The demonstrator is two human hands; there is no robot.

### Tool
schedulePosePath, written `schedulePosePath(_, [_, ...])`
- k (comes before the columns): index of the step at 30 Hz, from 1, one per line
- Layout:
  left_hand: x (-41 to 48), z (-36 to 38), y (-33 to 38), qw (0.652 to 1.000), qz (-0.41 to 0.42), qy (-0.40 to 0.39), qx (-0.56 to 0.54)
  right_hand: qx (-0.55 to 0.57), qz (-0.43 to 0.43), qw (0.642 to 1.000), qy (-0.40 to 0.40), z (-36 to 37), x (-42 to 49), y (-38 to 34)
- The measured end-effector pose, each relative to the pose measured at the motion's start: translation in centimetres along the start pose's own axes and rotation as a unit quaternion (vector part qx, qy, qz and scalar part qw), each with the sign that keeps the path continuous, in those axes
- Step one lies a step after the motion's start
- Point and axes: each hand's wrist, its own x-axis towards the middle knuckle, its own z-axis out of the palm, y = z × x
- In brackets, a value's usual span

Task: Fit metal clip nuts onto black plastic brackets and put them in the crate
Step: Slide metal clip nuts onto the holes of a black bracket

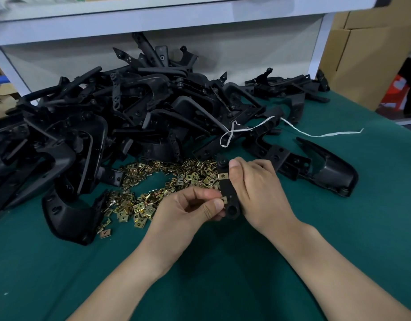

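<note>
My right hand (257, 188) grips a flat black plastic bracket (227, 193) upright above the green table, thumb near its top. One brass clip nut (223, 176) sits on the bracket's left edge. My left hand (195, 205) pinches a second clip nut (224, 200) against the bracket's lower left edge. A loose heap of brass clip nuts (153, 188) lies just left of and behind my hands. No crate is in view.
A large pile of black brackets (121, 112) covers the back and left of the green table (223, 262). More brackets (315, 167) lie to the right, with a white string (320, 135) across them. A white shelf frame (153, 22) and cardboard boxes (366, 54) stand behind.
</note>
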Motion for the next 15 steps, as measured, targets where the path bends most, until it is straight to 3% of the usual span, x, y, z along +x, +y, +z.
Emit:
schedulePosePath(8, [-0.01,-0.39,0.27,0.997,-0.046,-0.017,-0.054,-0.055,-0.044,0.997,0.042,-0.01,-0.09,-0.35])
schedulePosePath(15, [0.08,-0.78,0.23,0.994,-0.068,-0.028,-0.08,-0.054,-0.059,0.996,0.03,0.17,-0.33,-0.37])
